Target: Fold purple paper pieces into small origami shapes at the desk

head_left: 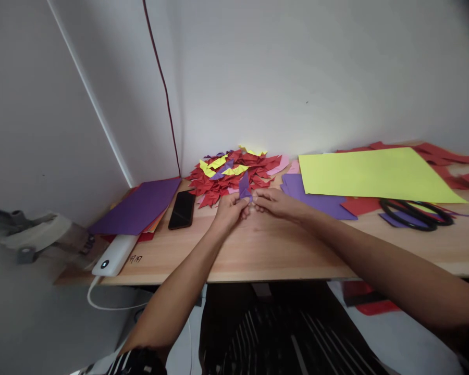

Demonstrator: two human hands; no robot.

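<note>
A small folded piece of purple paper [244, 186] stands up between my two hands, just above the middle of the wooden table. My left hand [233, 209] pinches its lower left side. At its lower right edge, my right hand [269, 202] has its fingers closed on the same paper. Part of the folded paper is hidden by my fingertips. Right behind it lies a heap of folded paper pieces [203, 183], mostly red, with some yellow, purple and pink ones.
Left of the heap are a black phone [182, 209], purple sheets [140, 207] over red ones, and a white power bank [115, 256] with a cable. On the right lie a large yellow sheet [375, 174], purple paper pieces [316, 202], black-handled scissors [408, 223] and red strips [441, 154]. A wall stands behind.
</note>
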